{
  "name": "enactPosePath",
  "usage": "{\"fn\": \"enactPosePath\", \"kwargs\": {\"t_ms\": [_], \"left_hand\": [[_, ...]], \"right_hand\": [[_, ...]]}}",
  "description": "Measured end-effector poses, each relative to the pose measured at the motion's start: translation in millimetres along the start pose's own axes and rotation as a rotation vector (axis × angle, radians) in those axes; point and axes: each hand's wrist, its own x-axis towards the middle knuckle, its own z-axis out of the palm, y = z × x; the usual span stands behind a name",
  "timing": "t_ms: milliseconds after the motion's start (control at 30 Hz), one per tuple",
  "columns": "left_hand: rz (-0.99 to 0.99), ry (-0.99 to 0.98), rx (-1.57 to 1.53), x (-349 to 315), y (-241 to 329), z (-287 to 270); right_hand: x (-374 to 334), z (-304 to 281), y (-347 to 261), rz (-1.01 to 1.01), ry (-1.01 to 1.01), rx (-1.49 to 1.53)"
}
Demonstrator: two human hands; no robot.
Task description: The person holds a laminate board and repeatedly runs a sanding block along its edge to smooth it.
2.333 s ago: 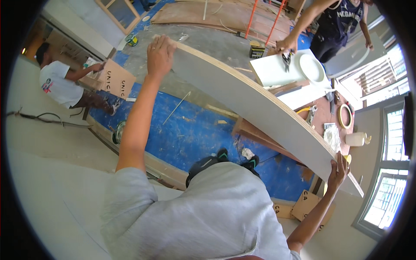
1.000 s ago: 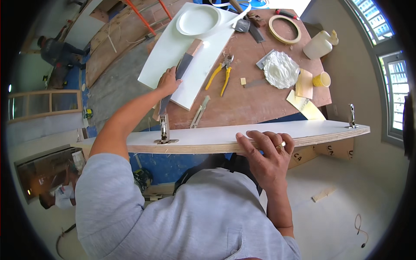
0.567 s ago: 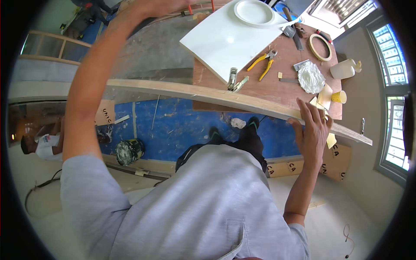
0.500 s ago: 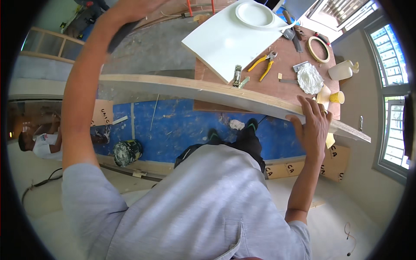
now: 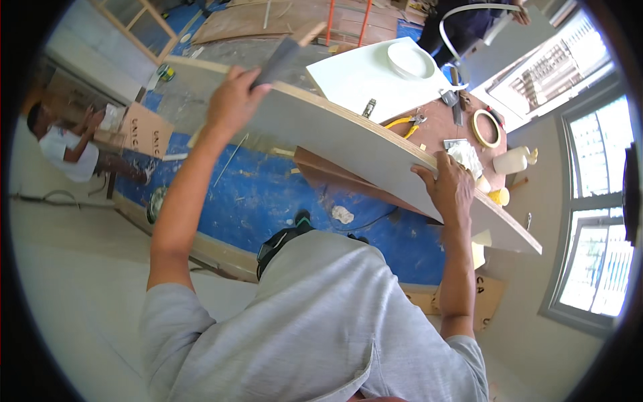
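Observation:
A long board (image 5: 341, 137) with a grey face and bare plywood edge stands slanting across in front of me, its right end nearer. My right hand (image 5: 450, 187) grips its upper edge, thumb on the near face and fingers over the top. Farther left, my left hand (image 5: 236, 100) is closed round a sanding block (image 5: 276, 61), a wooden piece with a dark grey face. The hand is at the board's edge; whether the block touches it I cannot tell. Past the board lie yellow-handled pliers (image 5: 405, 124) and a white panel (image 5: 358, 74).
A brown worktable (image 5: 472, 110) holds a tape roll (image 5: 486, 128), a white bottle (image 5: 514, 161) and a yellow cup (image 5: 499, 195). Blue sheeting (image 5: 254, 194) covers the floor. One person (image 5: 70, 144) is at the left, another (image 5: 462, 27) beyond the table. A window (image 5: 596, 201) stands right.
My left hand has come down and inward with the sanding block, from the upper left to the board's edge. The board now appears more slanted; my view has shifted. My right hand keeps its grip.

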Motion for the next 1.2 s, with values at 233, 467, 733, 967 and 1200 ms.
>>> {"fn": "enactPosePath", "kwargs": {"t_ms": [233,467,733,967,1200], "left_hand": [[0.160,-0.206,-0.071,-69.0,213.2,29.1],[-0.466,0.022,0.160,-24.2,7.9,-4.6],[0.420,-0.172,-0.033,-49.7,207.9,35.6],[0.329,-0.090,-0.160,30.1,-63.8,-3.1],[0.541,-0.063,-0.171,-23.1,126.7,43.3]], "right_hand": [[-6.3,0.2,1.4,0.035,-0.003,0.010],[-5.5,3.2,1.4,0.007,-0.009,0.084],[-6.9,7.1,8.8,0.123,-0.007,0.033],[-9.6,1.8,-11.7,0.080,-0.031,0.023],[-19.0,12.2,-1.1,0.073,0.045,-0.055]]}}
